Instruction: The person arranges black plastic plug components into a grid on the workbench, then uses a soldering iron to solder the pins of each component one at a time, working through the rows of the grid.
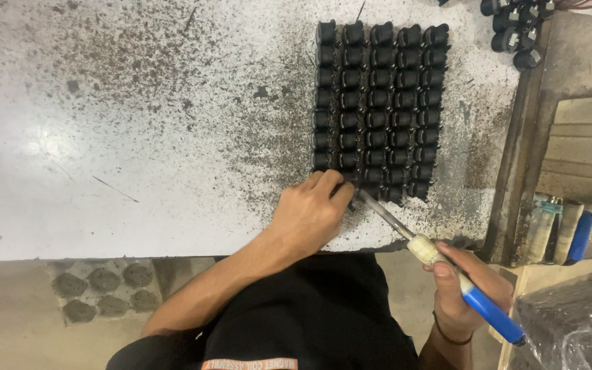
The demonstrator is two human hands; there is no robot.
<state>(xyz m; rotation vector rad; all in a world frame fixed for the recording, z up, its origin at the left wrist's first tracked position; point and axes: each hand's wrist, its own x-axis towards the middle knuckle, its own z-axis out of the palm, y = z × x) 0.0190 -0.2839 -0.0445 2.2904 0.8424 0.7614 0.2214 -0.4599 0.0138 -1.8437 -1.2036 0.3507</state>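
1. Both hands work at the near edge of a speckled white worktable point(138, 137). The left hand point(307, 214) lies palm-down with its fingers curled onto the nearest corner of the parts block. The right hand point(462, 291) is closed in a fist-like grip round the tool's handle.

2. Just beyond the left fingertips sits a tight rectangular block of small black plastic components point(378, 109), set in straight rows and touching one another. Each piece looks light and rigid, so I judge a stray nudge could shove a row out of line; pressing down on the top of a piece, as the left hand does, seems the safest hold.

3. Slanting from the right hand up to the block's near edge runs a soldering iron with a blue handle, cream collar and thin metal shaft point(447, 270). It looks stiff and light; the shaft is probably hot, so the blue handle is the only place to grip.
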